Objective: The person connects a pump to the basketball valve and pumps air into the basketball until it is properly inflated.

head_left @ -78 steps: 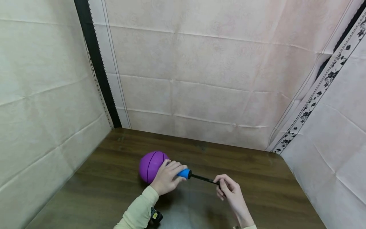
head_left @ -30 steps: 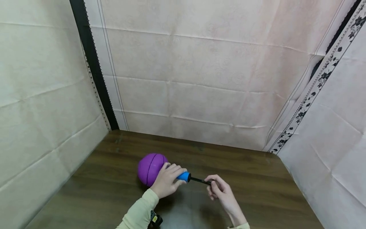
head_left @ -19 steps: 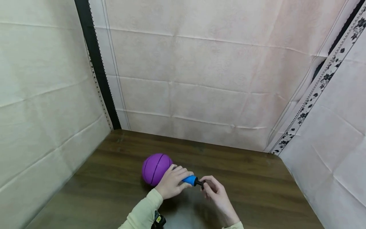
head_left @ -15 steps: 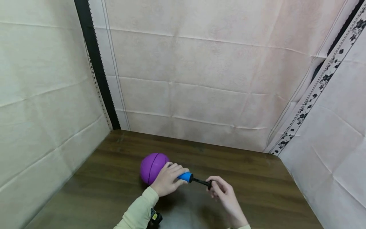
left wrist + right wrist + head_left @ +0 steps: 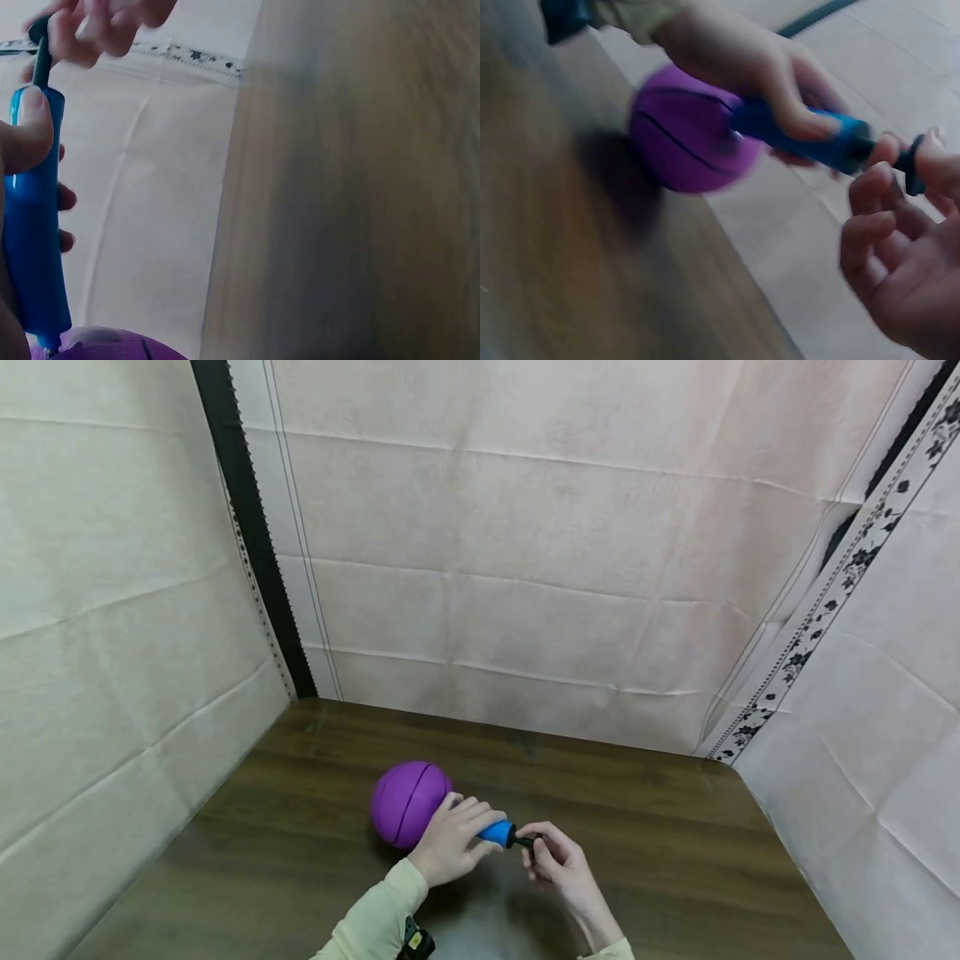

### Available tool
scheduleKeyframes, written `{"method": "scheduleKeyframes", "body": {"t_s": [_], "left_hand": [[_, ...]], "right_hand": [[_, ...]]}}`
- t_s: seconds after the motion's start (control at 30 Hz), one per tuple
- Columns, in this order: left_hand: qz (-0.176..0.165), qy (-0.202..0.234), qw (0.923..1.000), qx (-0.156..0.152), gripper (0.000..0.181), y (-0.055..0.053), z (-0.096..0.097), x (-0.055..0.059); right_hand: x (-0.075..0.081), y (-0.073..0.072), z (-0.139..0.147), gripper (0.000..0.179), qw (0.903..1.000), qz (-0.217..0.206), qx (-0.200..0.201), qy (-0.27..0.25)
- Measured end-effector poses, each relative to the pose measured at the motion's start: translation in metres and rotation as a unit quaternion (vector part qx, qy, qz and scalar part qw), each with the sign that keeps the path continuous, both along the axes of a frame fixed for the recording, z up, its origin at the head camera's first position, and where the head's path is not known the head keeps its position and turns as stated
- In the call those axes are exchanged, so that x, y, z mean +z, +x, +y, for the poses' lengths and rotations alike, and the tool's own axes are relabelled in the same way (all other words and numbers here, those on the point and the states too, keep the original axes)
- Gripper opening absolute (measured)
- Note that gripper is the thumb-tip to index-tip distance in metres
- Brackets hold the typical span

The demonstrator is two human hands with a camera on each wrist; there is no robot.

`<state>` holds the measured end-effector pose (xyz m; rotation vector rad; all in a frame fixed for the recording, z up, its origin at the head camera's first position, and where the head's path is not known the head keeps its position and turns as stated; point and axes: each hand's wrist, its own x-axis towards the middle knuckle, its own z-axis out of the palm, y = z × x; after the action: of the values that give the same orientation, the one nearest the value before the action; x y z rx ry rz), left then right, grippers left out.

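Head view, and here's the left hand [image 5: 453, 847] wrapped round the blue pump [image 5: 495, 833], fingers curled over it! Facing it, the right hand [image 5: 564, 868] pinches the black handle [image 5: 913, 166] between thumb and fingers, just a short stretch of black rod [image 5: 43, 66] showing. And the purple ball [image 5: 411, 804]? Right at the pump's far end, above the wooden table [image 5: 300, 843], the nozzle [image 5: 49, 342] meeting it in the left wrist view, pale sheets [image 5: 525, 568] behind.
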<state>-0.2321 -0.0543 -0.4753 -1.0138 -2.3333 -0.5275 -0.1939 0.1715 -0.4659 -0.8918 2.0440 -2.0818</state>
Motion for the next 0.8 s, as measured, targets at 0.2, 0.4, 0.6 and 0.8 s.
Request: {"method": "scheduleKeyframes", "body": {"t_s": [0.2,0.4,0.6,0.8], "left_hand": [[-0.002,0.004,0.9996,-0.028,0.036,-0.007,-0.011,0.005],[0.004,0.025,0.9997,0.008,0.034,-0.01,-0.03,0.011],[0.009,0.025,0.9993,0.026,0.034,-0.005,-0.016,0.003],[-0.007,0.033,0.9993,0.016,0.034,0.004,0.008,-0.008]], "right_hand": [[0.012,0.01,0.002,0.03,0.9956,-0.054,-0.061,0.045],[0.027,0.016,0.029,0.026,0.9988,-0.02,-0.042,0.015],[0.019,0.005,0.019,0.029,0.9991,0.018,0.036,-0.017],[0.012,0.004,-0.005,0.031,0.9994,-0.033,0.008,0.003]]}}
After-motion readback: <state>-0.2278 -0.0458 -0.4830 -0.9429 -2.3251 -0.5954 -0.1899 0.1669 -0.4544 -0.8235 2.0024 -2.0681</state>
